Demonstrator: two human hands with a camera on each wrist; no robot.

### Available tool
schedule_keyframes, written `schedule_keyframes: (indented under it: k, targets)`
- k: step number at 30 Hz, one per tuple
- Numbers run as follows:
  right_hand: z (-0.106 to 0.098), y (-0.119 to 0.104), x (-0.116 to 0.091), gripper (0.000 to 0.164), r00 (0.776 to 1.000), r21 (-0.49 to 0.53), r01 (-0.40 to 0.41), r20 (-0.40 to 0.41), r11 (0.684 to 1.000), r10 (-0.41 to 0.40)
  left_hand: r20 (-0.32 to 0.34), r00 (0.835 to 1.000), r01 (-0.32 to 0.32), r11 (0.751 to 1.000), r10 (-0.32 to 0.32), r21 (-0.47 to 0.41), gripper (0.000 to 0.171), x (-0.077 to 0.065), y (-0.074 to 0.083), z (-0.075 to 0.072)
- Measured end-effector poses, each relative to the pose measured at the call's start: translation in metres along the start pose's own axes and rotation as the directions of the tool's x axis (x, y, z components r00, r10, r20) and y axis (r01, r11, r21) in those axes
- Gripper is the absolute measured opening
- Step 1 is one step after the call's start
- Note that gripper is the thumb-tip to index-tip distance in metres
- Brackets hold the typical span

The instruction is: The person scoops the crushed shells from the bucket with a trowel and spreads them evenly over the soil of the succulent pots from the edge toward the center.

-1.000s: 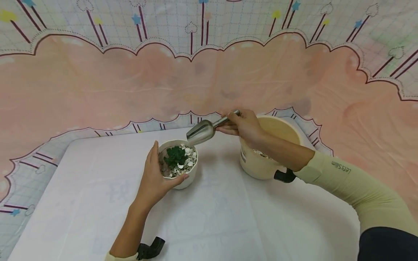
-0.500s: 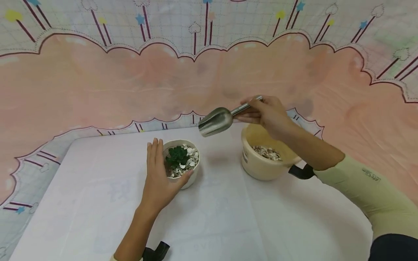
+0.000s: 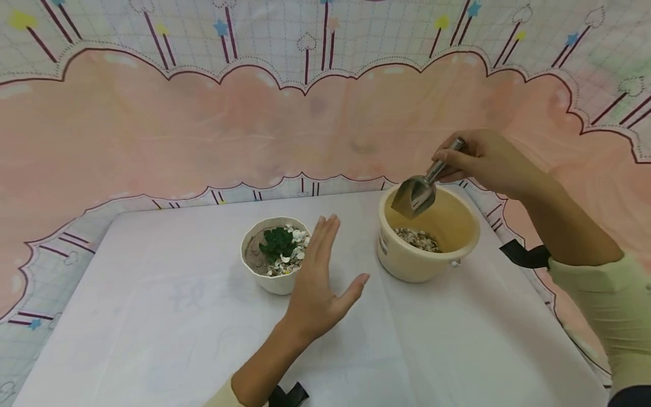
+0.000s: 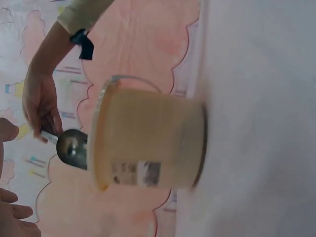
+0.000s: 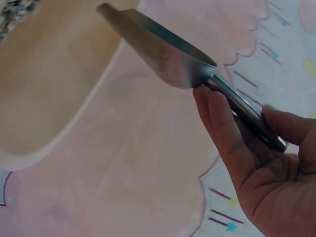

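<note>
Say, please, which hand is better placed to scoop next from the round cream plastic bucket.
Probably the right hand, holding the silvery metal scoop over that bucket; the left hand is empty.

Right sleeve: pale green, behind right fingers
Upper band: near-black, farther back
Right wrist piece: black, bent
Left sleeve: pale green, behind left fingers
Left wrist piece: black

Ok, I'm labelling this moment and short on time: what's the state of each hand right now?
Left hand: open, fingers straight, holding nothing.
Right hand: closed, holding the metal scoop.
</note>
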State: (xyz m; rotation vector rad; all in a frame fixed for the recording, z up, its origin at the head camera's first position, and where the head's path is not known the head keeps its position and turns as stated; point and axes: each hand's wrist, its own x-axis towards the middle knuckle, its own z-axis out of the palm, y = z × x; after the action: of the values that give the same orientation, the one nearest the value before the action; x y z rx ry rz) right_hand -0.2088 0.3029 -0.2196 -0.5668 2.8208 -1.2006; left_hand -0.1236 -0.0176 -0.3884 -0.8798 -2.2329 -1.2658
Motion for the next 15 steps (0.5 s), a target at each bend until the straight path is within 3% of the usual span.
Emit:
schedule_keyframes:
  k: [4, 9, 15]
  targets:
    - [0.007, 0.014, 0.008, 0.024, 0.995, -0.076, -0.049, 0.083, 0.996, 0.056, 0.092, 0.991, 0.1, 0.995, -0.098, -0.016, 0.096, 0.009, 0.001, 0.028]
    - [0.016, 0.025, 0.021, 0.018, 0.983, -0.136, -0.014, 0.18, 0.991, 0.039, 0.156, 0.96, 0.237, 0.971, -0.233, -0.011, 0.104, 0.021, -0.005, 0.054]
    - [0.029, 0.035, 0.032, 0.019, 0.955, -0.17, 0.023, 0.296, 0.985, 0.029, 0.218, 0.934, 0.294, 0.956, -0.284, -0.014, 0.114, 0.039, -0.012, 0.077]
